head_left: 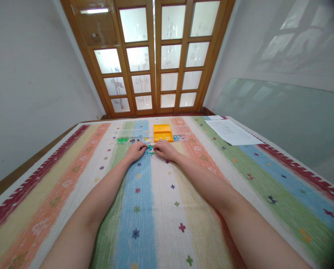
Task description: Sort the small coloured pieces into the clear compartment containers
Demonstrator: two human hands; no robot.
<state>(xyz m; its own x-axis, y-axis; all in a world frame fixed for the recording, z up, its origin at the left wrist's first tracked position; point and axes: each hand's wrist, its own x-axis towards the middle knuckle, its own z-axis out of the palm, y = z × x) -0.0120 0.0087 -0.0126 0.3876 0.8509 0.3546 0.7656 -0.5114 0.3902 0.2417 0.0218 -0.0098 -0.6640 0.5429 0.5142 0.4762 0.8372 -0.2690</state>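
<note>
Both hands meet around a small loose pile of mixed coloured pieces (150, 151), green, blue, white and dark, lying on the striped cloth. My left hand (135, 151) is on the pile's left side, its fingers curled and pressed together at the tips. From the right, my right hand (166, 150) reaches to the same pile with fingers bent in a pinch. Anything between the fingertips is too small to make out. Just beyond the hands stand a clear box with green pieces (123, 140), dark pieces (135, 141), yellow pieces (147, 139) and blue pieces (179, 138).
An open orange box (162, 128) with a raised lid holds pale pieces behind my right hand. White paper sheets (231, 131) lie at the table's far right. A striped tablecloth (167, 209) covers the table. Wood-framed glass doors (157, 67) stand beyond; a glass panel (284, 116) leans at right.
</note>
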